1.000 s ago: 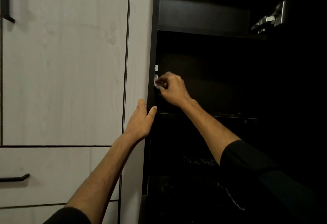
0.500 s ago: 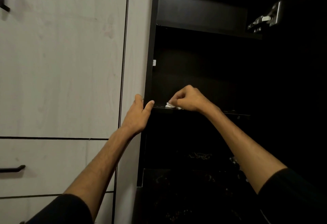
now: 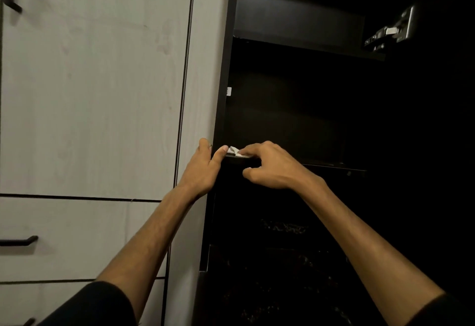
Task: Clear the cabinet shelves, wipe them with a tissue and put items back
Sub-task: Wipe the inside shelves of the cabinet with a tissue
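Status: the wiping step is in hand. The right hand (image 3: 272,166) presses a small white tissue (image 3: 235,151) onto the front edge of the middle shelf (image 3: 331,166), at its left end, just inside the dark cabinet side panel (image 3: 223,89). The fingers are curled over the tissue and the thumb sits below the shelf edge, so the hand grips the tissue against the wood.

The left hand (image 3: 205,168) rests on the pale cabinet front (image 3: 102,81) at the opening. Its fingers lie nearly straight on the panel and its thumb reaches toward the shelf corner, just beside the tissue. It holds nothing and appears to brace the body.

Progress, as a judgement:
- The middle shelf shows no items, so clearing of this shelf appears done.
- The upper shelf (image 3: 308,42) also shows no items; whether it has been wiped cannot be told.
- The space below is too dark to read clearly. Faint shapes (image 3: 282,228) are visible there; what they are cannot be told.
- Returning the items to the shelves is not yet done.

A metal hinge (image 3: 393,30) is visible at the upper right of the cabinet
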